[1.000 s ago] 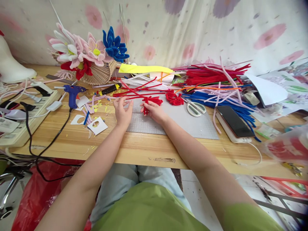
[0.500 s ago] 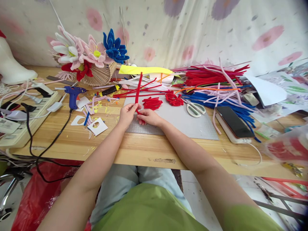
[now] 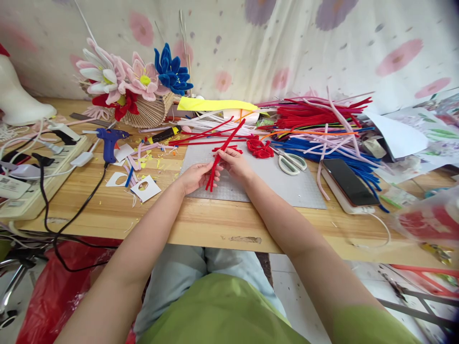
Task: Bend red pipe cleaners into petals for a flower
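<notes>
Hands [image 3: 197, 177] [image 3: 234, 165] near-closed on red stems [image 3: 234, 134], apparently

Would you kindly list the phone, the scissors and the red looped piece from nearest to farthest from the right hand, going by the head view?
1. Red looped piece: just to the right of the right hand.
2. Scissors: farther right, past the looped piece.
3. Phone: farthest of the three, to the right of the scissors.

Power strip [image 3: 59, 162] seen left of blue glue gun [image 3: 109, 143]; fuzzy flowers [image 3: 135, 82] noted behind gun; white holed card [image 3: 152, 189] laid nearer, right of gun; smartphone [image 3: 349, 181] placed far right of gun.
</notes>
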Available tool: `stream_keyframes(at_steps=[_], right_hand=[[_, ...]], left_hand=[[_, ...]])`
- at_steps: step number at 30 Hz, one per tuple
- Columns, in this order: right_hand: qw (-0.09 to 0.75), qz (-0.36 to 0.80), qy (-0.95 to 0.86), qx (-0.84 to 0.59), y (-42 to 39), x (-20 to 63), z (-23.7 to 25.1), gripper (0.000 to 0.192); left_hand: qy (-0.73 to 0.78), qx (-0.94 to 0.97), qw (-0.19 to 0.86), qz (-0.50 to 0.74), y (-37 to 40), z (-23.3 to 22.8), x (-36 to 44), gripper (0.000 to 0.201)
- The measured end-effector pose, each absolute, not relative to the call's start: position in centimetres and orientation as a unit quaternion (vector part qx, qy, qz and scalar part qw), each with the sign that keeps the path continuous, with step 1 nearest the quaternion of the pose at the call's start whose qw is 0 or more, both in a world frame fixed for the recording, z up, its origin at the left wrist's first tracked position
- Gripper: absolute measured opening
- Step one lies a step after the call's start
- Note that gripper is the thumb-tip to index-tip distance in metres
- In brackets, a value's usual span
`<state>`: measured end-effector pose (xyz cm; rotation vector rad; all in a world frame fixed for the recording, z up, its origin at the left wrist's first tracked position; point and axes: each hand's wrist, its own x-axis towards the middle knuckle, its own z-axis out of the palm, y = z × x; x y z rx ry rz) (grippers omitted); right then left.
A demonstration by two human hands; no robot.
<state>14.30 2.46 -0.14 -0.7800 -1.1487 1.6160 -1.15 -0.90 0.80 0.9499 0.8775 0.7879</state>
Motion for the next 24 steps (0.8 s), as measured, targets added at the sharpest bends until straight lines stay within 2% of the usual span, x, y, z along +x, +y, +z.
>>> stream_keyframes(at_steps=[3, 16, 24], right_hand=[[0.486, 0.688, -0.435, -0.317, 2.5, 14.6, 0.1, 0.028], [0.57, 0.653, -0.356, -0.349, 3.3, 14.3, 0.5, 0.01], [0.505, 0.666, -0.437, -0.332, 3.3, 15.5, 0.8, 0.025]], left_hand=[[0.423, 0.413, 0.725, 0.354, -1.1, 1.3, -1.2, 0.018], [0.44, 0.373, 0.746, 0.333, -1.1, 1.7, -0.6, 0.013], [0.392, 0.386, 0.759, 0.348, -1.4, 1.3, -0.5, 0.013]])
